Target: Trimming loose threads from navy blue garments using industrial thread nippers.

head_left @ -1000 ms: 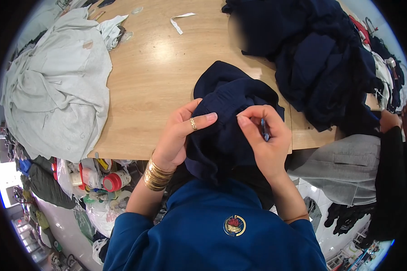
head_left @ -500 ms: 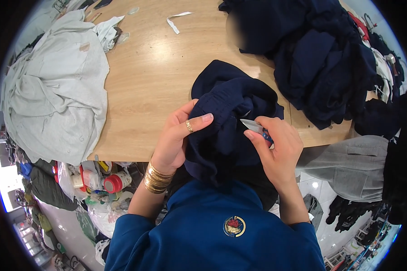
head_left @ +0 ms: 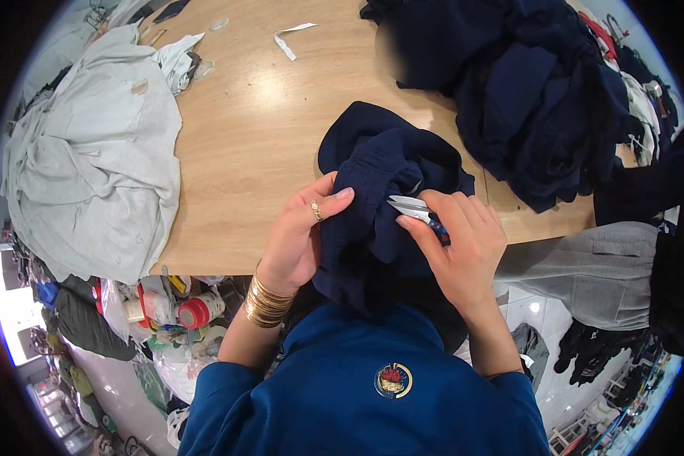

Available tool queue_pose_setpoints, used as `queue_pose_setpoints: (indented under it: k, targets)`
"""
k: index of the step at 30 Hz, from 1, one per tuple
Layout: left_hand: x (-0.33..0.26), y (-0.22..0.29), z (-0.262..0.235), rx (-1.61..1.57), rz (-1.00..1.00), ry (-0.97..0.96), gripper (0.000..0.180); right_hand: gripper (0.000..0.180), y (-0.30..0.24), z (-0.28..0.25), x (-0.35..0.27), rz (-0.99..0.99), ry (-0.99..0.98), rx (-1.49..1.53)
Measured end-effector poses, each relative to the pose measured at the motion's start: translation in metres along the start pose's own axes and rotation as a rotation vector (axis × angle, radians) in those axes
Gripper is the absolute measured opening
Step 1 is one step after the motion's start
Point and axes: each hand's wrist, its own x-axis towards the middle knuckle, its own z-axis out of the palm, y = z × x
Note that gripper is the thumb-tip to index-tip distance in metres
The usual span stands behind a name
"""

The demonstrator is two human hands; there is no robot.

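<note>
A navy garment (head_left: pixel 387 163) is bunched at the table's near edge, part of it hanging over my lap. My left hand (head_left: pixel 304 228) grips a gathered fold of it, thumb on top and the other fingers underneath. In my right hand (head_left: pixel 463 243) is a pair of thread snips (head_left: pixel 412 206), held between thumb and fingers. Their silver blades stand slightly apart, tips pointing left at the cloth beside the gathered seam. Whether a thread lies between the blades is too small to tell.
Light grey cloth (head_left: pixel 91 152) covers the table's left side. A navy garment heap (head_left: pixel 539 106) lies at the right. A white strip (head_left: pixel 285 45) rests on the wooden table (head_left: pixel 235 159). Grey trousers (head_left: pixel 608 266) hang at right; a red-lidded jar (head_left: pixel 197 311) stands below the left edge.
The snips have moved slightly left and up toward the gathered seam, and their blades now show apart. My left hand keeps its hold on the navy garment.
</note>
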Motion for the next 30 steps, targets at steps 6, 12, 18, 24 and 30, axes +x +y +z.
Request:
queue_pose_setpoints:
  k: [6, 12, 18, 24, 30]
  targets:
    - [0.002, -0.001, -0.003, -0.091, -0.06, -0.068, 0.028, 0.026, 0.0, -0.002, 0.002, -0.006, -0.018, -0.013]
    - [0.005, -0.004, -0.001, -0.128, -0.056, -0.096, 0.028, 0.025, 0.0, -0.004, 0.002, 0.039, -0.032, 0.043]
    - [0.006, -0.009, -0.005, -0.105, -0.054, -0.066, 0.028, 0.024, -0.001, -0.005, 0.0, 0.092, -0.058, 0.097]
    - [0.007, -0.009, -0.004, -0.122, -0.043, -0.074, 0.027, 0.023, 0.001, -0.004, 0.0, 0.11, -0.039, 0.106]
    - [0.007, -0.012, -0.007, -0.11, -0.027, -0.044, 0.027, 0.023, 0.001, -0.003, -0.001, 0.111, -0.052, 0.094]
